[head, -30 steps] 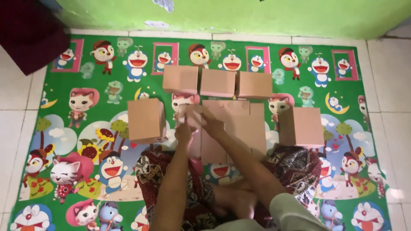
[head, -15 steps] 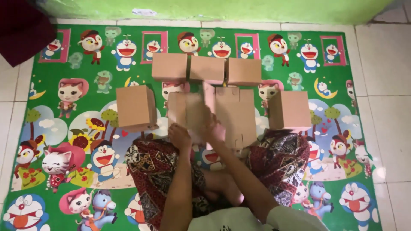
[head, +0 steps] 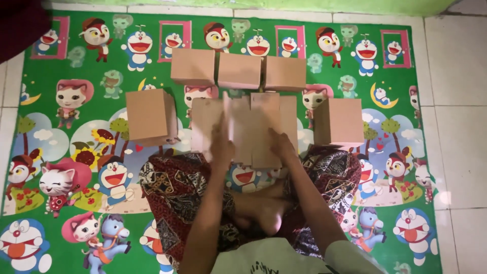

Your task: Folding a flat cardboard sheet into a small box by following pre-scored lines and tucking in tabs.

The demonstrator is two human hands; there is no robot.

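I sit cross-legged on a green cartoon play mat [head: 76, 167]. Both hands rest on a flat, unfolded brown cardboard box [head: 248, 124] lying in front of my knees. My left hand [head: 221, 142] presses on its left panel, fingers pointing away from me. My right hand [head: 280, 144] lies on its lower right part. Panels of the cardboard stand slightly raised between the hands. Whether the fingers grip an edge is not clear.
Three assembled brown boxes [head: 238, 70] stand in a row just beyond the flat cardboard. One more box [head: 150, 116] stands at the left and another [head: 339, 122] at the right. White floor tiles [head: 456, 101] border the mat; a dark red cloth [head: 20, 25] lies top left.
The flat cardboard has been spread wider and lower on the mat. Both hands moved apart, from its upper middle to its left and right parts. The view shifted slightly.
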